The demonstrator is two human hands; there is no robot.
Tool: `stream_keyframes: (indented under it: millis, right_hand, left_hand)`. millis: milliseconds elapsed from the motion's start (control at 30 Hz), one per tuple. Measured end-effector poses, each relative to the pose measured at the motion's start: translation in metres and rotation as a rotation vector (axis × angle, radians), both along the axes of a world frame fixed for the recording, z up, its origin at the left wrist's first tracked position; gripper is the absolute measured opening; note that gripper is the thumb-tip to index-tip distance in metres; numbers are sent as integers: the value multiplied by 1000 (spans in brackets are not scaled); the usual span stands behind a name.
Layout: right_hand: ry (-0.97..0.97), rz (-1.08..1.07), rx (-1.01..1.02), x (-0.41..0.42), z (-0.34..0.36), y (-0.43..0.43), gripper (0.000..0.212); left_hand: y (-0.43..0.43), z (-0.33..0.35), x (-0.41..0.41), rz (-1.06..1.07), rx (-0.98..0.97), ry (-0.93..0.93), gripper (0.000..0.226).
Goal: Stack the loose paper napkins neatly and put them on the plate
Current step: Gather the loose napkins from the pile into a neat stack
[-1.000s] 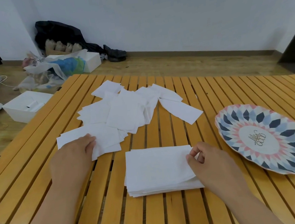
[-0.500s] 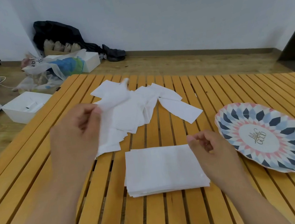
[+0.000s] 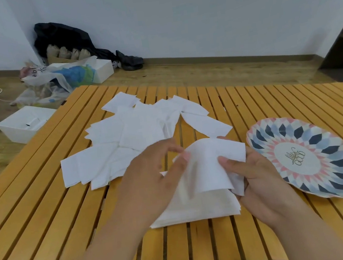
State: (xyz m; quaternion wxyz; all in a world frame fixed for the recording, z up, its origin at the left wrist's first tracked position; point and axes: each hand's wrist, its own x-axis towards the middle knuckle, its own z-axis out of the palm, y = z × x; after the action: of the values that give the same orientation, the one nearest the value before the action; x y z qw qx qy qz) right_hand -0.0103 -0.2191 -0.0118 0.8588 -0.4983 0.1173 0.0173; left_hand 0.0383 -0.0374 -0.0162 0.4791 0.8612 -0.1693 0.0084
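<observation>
One paper napkin [image 3: 211, 163], a white single sheet, is hanging in the air between both hands, just above the napkin stack [image 3: 197, 211], and is sagging in the middle. The left hand [image 3: 150, 180] is pinching its left edge between thumb and fingers. The right hand [image 3: 256, 180] is gripping its right edge, thumb on top. The napkin stack is lying flat near the near edge of the slatted wooden table [image 3: 46, 210], about midway along it, partly hidden by the hands. The loose napkins [image 3: 136, 134] are lying spread and overlapping from the table's middle toward its far edge, left of centre. The plate [image 3: 307, 156], patterned in blue, pink and white with gold lettering at its centre, is sitting toward the right edge, beside the right hand. On the floor past the far left corner, an open white box [image 3: 25, 124] and plastic bags [image 3: 52, 79] are lying, with a black bag [image 3: 64, 39] leaning at the wall.
</observation>
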Motion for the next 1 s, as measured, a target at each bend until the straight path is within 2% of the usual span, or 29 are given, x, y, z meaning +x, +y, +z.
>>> stream_keyframes:
  millis: [133,167,233,300,400,467,533,667,833,1000]
  right_hand:
    - [-10,71,64,-2,4,0,51]
    - [-6,86,60,-2,4,0,52]
    - [12,102,19,-2,2,-2,52]
    - [53,79,-126,-1,-1,-2,47]
    - [171,-18,-675,3,-13,-1,34]
    - [186,-16,-1056,5,-24,0,32]
    - [181,20,-1295,7,-33,2,37]
    - [170,32,-1445,6,-40,4,46]
    - [148,-42,-1553,4,-41,3,58]
    - [113,-87,-1547,4,-39,1,60]
  left_hand:
    - [10,9,8,23,-350,562,43]
    - [14,9,9,4,-377,656,45]
    - [21,10,11,-21,-404,723,47]
    - [28,8,16,13,-394,700,48]
    - [32,1,22,92,-299,624,49]
    - [32,-6,24,112,-185,575,50]
    - [29,-15,25,114,-38,522,53]
    - [32,-27,33,175,205,374,55]
    - [69,-33,50,458,526,70,43]
    - [96,-51,58,603,651,28,42]
